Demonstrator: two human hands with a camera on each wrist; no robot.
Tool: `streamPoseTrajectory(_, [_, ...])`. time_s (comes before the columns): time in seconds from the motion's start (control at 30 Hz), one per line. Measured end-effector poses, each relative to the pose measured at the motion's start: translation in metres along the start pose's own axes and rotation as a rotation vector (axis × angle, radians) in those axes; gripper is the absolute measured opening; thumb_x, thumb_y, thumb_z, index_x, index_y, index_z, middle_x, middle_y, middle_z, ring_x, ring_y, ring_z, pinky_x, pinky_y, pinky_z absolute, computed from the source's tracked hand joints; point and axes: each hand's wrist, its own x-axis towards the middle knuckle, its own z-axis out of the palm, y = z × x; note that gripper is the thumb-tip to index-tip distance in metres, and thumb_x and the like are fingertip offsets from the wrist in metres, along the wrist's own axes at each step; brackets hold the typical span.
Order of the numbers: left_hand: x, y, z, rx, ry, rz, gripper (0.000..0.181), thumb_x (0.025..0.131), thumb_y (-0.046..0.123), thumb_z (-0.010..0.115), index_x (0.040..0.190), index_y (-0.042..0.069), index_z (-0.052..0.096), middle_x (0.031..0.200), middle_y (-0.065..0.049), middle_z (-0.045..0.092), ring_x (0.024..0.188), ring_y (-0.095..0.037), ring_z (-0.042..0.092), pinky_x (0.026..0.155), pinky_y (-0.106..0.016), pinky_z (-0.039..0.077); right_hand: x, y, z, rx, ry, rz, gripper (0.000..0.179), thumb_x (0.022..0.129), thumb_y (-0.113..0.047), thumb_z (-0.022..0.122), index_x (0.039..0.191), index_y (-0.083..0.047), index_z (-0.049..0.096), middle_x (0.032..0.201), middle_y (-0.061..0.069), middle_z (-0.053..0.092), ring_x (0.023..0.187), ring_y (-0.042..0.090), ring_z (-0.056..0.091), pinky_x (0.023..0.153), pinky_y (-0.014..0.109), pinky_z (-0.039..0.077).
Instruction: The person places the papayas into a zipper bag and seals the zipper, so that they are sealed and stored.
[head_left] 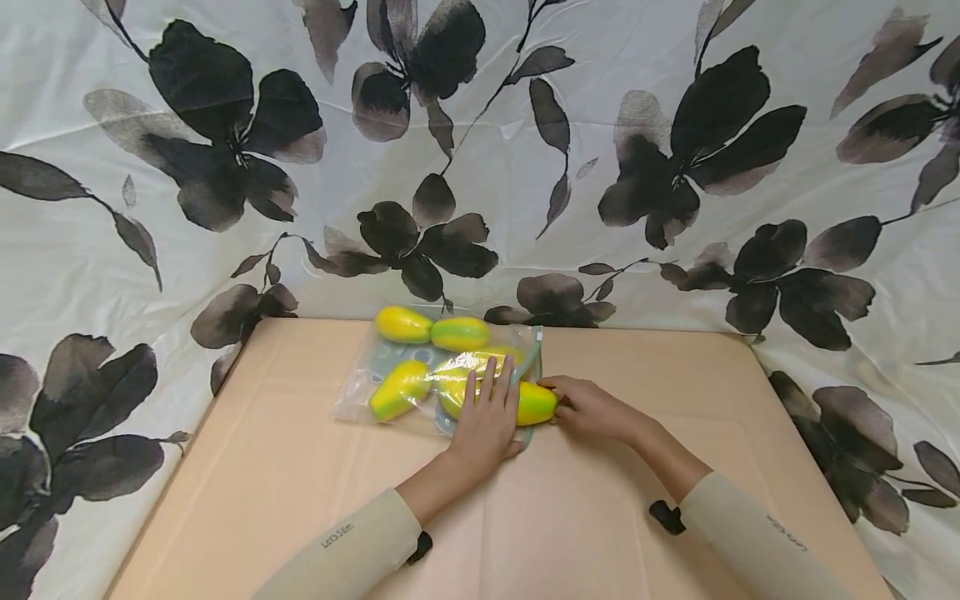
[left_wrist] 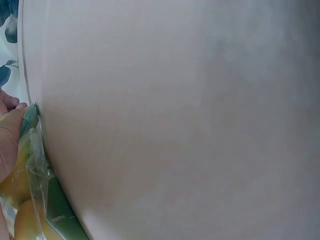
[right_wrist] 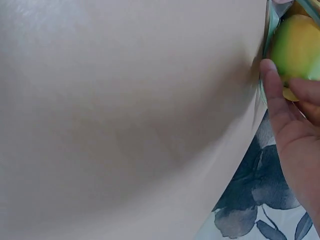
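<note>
A clear zip bag with a grey-green patterned panel lies flat near the far edge of the tabletop, several yellow-green mangoes inside. One mango sticks out at the bag's right-hand mouth. My left hand rests on top of the bag, fingers straight and pointing away from me. With its fingertips, my right hand holds the outer end of that mango. In the right wrist view, the thumb and fingers surround the tip of the mango beside the bag's edge. Only part of the left hand shows in the left wrist view.
The bag rests on a pale tan tabletop. Behind and beside it hangs a white cloth with dark flower prints. A mango pair lies in the far part of the bag, and another mango lies at the near left.
</note>
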Motion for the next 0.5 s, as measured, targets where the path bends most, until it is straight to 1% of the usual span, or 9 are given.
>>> streamPoseTrajectory(0.13, [0.001, -0.001, -0.001, 0.003, 0.003, 0.004, 0.119, 0.075, 0.074, 0.077, 0.160, 0.004, 0.033, 0.173, -0.021, 0.009, 0.158, -0.042, 0.018, 0.124, -0.061, 0.026, 0.006, -0.004, 0.001, 0.058, 0.012, 0.019, 0.038, 0.102, -0.007, 0.062, 0.140, -0.008, 0.059, 0.131, 0.009, 0.068, 0.089, 0.011, 0.069, 0.090, 0.033, 0.059])
streamPoseTrajectory(0.2, [0.001, -0.001, -0.001, 0.004, 0.003, 0.005, 0.120, 0.075, 0.074, 0.077, 0.160, 0.004, 0.031, 0.173, -0.021, 0.009, 0.158, -0.042, 0.018, 0.124, -0.061, 0.026, 0.010, -0.007, 0.002, 0.056, 0.025, 0.020, 0.038, 0.100, -0.009, 0.066, 0.138, -0.006, 0.060, 0.130, 0.010, 0.068, 0.093, 0.013, 0.070, 0.090, 0.033, 0.059])
streamPoseTrajectory(0.27, [0.002, 0.000, -0.001, 0.006, 0.005, 0.006, 0.121, 0.075, 0.074, 0.077, 0.161, 0.003, 0.030, 0.173, -0.021, 0.010, 0.158, -0.041, 0.018, 0.124, -0.061, 0.027, 0.013, -0.008, 0.003, 0.044, 0.049, 0.030, 0.040, 0.098, -0.010, 0.069, 0.136, -0.002, 0.059, 0.127, 0.012, 0.069, 0.099, 0.017, 0.070, 0.092, 0.036, 0.059])
streamPoseTrajectory(0.33, [0.002, 0.000, -0.001, 0.010, 0.009, 0.006, 0.122, 0.075, 0.075, 0.076, 0.161, 0.003, 0.030, 0.173, -0.021, 0.011, 0.158, -0.041, 0.019, 0.124, -0.060, 0.027, 0.017, -0.007, 0.006, 0.039, 0.083, 0.059, 0.044, 0.096, -0.012, 0.073, 0.135, 0.001, 0.058, 0.123, 0.012, 0.069, 0.103, 0.021, 0.069, 0.092, 0.038, 0.060])
streamPoseTrajectory(0.43, [0.001, 0.000, 0.000, 0.014, 0.012, 0.004, 0.123, 0.074, 0.074, 0.077, 0.161, 0.002, 0.029, 0.172, -0.021, 0.012, 0.158, -0.041, 0.020, 0.123, -0.060, 0.028, 0.020, -0.003, 0.012, 0.013, 0.160, 0.099, 0.054, 0.092, -0.018, 0.079, 0.134, 0.005, 0.053, 0.117, 0.013, 0.064, 0.100, 0.023, 0.064, 0.088, 0.038, 0.058])
streamPoseTrajectory(0.5, [0.001, 0.000, 0.000, 0.020, 0.015, 0.004, 0.123, 0.074, 0.074, 0.077, 0.161, 0.002, 0.029, 0.172, -0.021, 0.012, 0.158, -0.041, 0.021, 0.123, -0.061, 0.028, 0.022, -0.002, 0.015, -0.017, 0.209, 0.129, 0.062, 0.090, -0.023, 0.081, 0.136, 0.005, 0.050, 0.117, 0.017, 0.059, 0.100, 0.026, 0.060, 0.088, 0.040, 0.055])
